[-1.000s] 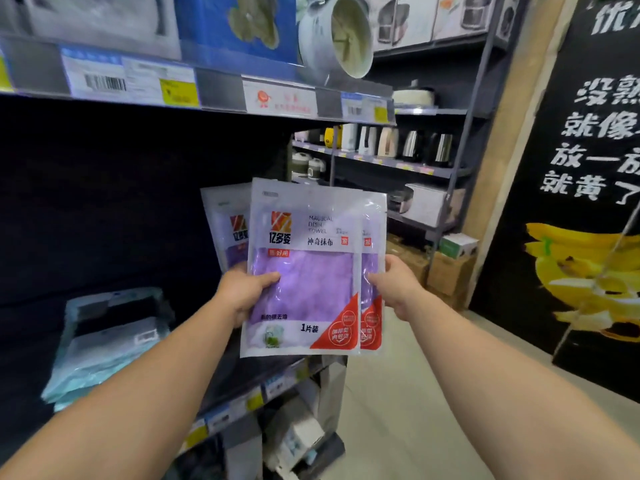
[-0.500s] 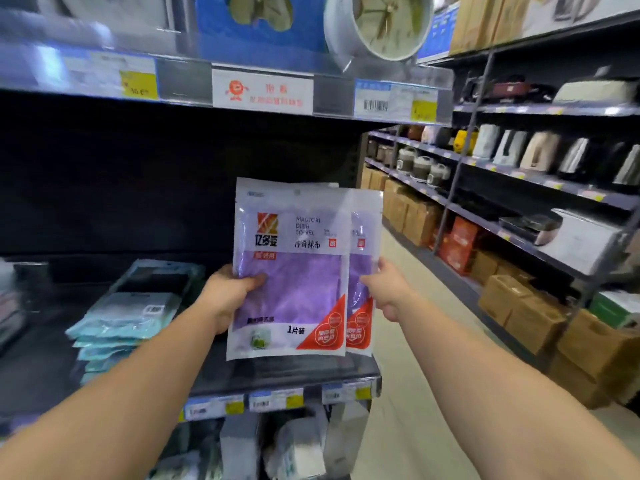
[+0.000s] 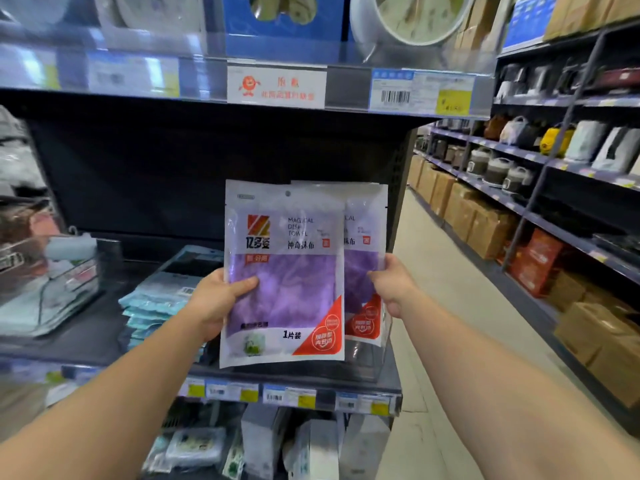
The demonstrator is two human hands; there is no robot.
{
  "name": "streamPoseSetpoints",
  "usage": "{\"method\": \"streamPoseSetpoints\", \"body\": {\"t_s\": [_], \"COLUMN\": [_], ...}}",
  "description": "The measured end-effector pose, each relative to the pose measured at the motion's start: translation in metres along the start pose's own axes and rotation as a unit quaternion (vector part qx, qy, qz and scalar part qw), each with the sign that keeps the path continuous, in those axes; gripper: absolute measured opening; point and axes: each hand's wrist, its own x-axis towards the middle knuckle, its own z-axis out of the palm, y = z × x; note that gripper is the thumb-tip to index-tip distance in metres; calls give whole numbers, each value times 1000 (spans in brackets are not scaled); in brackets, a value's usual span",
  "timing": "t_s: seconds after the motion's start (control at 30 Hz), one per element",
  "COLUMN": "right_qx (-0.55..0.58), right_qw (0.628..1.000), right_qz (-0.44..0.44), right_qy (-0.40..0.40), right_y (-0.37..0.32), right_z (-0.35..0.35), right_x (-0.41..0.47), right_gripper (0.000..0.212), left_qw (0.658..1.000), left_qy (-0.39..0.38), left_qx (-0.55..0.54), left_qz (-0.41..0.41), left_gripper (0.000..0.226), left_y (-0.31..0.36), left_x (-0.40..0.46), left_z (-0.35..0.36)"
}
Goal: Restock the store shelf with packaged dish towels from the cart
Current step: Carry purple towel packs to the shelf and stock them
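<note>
At the right end of the dark middle shelf (image 3: 86, 344), in front of its open bay:
Left hand: your left hand (image 3: 216, 299) grips the front purple dish towel pack (image 3: 282, 289) at its left edge, thumb across the face.
Right hand: your right hand (image 3: 391, 289) pinches the right edge of the rear purple pack (image 3: 363, 268), which sits behind the front one and shows only on its right side.
Pack position: both packs are upright, held above the shelf's near right corner and not yet resting on it.
Neighbouring stock: a stack of teal packs (image 3: 156, 303) lies flat just to the left; a clear bin (image 3: 52, 282) stands farther left.
Step in hand: judged to be placement of the two packs into the gap right of the teal stack.
Risk, slip: the film is glossy, and each pack is held by one edge only. Loosen either grip early and a pack may drop to the aisle floor (image 3: 433, 306).
Risk, overhang: the gap ends at the shelf's right end. Set the packs too far right and they may slide off.
Risk, collision: swing left and you may push the teal stack askew.
Risk, toppling: stood upright without support, the thin packs would probably fall forward over the price rail (image 3: 294, 396).
</note>
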Motion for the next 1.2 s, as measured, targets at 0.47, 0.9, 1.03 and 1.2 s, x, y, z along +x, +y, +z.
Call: {"method": "streamPoseSetpoints", "body": {"t_s": [0.47, 0.9, 1.03, 1.2], "right_qx": [-78, -84, -105, -136], "right_qw": [997, 995, 992, 988], "right_qz": [-9, -38, -56, -71], "right_qy": [23, 39, 39, 24], "right_y": [7, 12, 14, 14], "right_z": [-10, -9, -9, -14], "right_x": [38, 51, 58, 65], "right_gripper": [26, 37, 31, 21], "left_qw": [997, 992, 995, 997], "left_qy": [-56, -119, -82, -31], "left_qx": [-41, -44, -49, -71], "left_qz": [-29, -9, -7, 3], "left_gripper": [62, 26, 20, 32], "left_y": [7, 9, 9, 6], "left_x": [33, 48, 39, 27], "left_z": [-7, 17, 20, 21]}}
